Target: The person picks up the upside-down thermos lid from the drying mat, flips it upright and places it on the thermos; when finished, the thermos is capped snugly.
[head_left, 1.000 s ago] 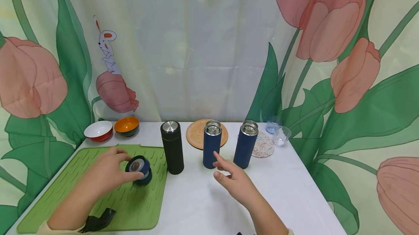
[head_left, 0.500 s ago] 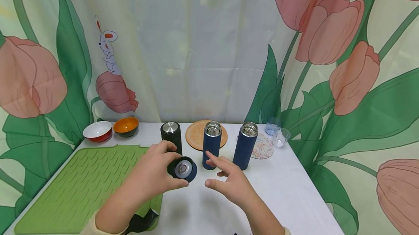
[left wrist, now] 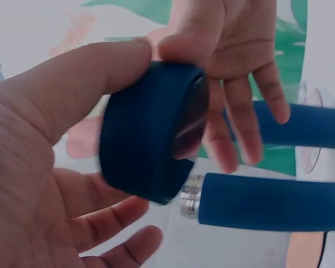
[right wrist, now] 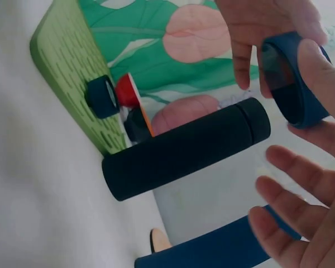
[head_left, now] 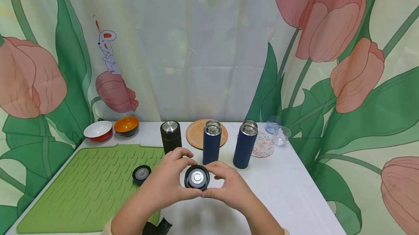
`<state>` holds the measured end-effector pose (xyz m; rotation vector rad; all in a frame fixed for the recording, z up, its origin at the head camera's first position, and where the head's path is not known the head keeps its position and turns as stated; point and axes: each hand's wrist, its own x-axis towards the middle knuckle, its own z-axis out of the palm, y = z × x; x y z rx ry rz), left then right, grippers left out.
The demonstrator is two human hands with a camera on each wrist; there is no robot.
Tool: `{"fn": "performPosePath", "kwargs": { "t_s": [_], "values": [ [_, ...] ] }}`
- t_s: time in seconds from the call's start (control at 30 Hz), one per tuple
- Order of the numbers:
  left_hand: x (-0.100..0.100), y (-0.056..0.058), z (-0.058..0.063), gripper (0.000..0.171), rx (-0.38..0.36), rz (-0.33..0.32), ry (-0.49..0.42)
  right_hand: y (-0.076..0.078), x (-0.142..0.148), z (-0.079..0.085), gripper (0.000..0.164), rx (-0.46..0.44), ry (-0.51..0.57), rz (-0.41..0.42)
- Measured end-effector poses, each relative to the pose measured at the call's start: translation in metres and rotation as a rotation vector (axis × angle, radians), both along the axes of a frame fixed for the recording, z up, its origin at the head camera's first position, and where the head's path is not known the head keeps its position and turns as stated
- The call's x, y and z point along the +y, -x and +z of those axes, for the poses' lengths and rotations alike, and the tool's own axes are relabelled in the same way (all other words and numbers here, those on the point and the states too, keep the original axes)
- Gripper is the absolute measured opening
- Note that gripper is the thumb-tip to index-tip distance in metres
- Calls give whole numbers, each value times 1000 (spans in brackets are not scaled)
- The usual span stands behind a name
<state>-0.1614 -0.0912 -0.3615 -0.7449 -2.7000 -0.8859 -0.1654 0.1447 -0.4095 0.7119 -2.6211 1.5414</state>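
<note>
Above the table's middle, a dark blue bottle lid (head_left: pixel 197 177) is held between both hands, its round silver-centred face towards the head camera. My left hand (head_left: pixel 167 182) grips its left side with thumb and index finger. On the right side, my right hand (head_left: pixel 230 188) pinches it the same way; its other fingers extend free in the right wrist view. Behind the hands stand two navy bottles with bare steel mouths, one central (head_left: pixel 212 142) and one further right (head_left: pixel 245 147). A second lid (head_left: pixel 142 175) lies on the green mat (head_left: pixel 88 191).
A black capped bottle (head_left: pixel 171 136) stands behind my left hand, partly covered by it. A round wooden board (head_left: pixel 194 133), a patterned coaster (head_left: pixel 264 147) and two small glasses (head_left: pixel 280 136) sit at the back. A red bowl (head_left: pixel 98 131) and an orange bowl (head_left: pixel 126 126) are back left.
My left hand has carried one lid from the green mat rightwards to the middle. The right hand, earlier holding nothing, now grips that lid too.
</note>
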Motion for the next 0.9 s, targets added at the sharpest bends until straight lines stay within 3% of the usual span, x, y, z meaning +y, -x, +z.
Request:
{"fn": "performPosePath", "kwargs": {
  "t_s": [0.13, 0.3, 0.4, 0.6, 0.8, 0.9],
  "values": [
    [2, 3, -9, 60, -72, -32, -125, 0, 0, -2, 57, 24, 17, -9],
    [2, 7, -24, 61, -193, -71, -358, 0, 1, -3, 54, 66, 36, 0],
    [2, 7, -32, 61, -204, -90, -449, 0, 2, -4, 53, 62, 44, 3],
    [3, 6, -40, 60, -195, -74, -497, -3, 1, -4, 53, 34, 53, 3],
    [4, 4, -42, 62, -200, -50, -491, -5, -4, -1, 60, -32, 57, -22],
    [4, 3, -42, 63, -221, -33, -479, -6, -4, 1, 61, -22, 58, -42]
  ]
}}
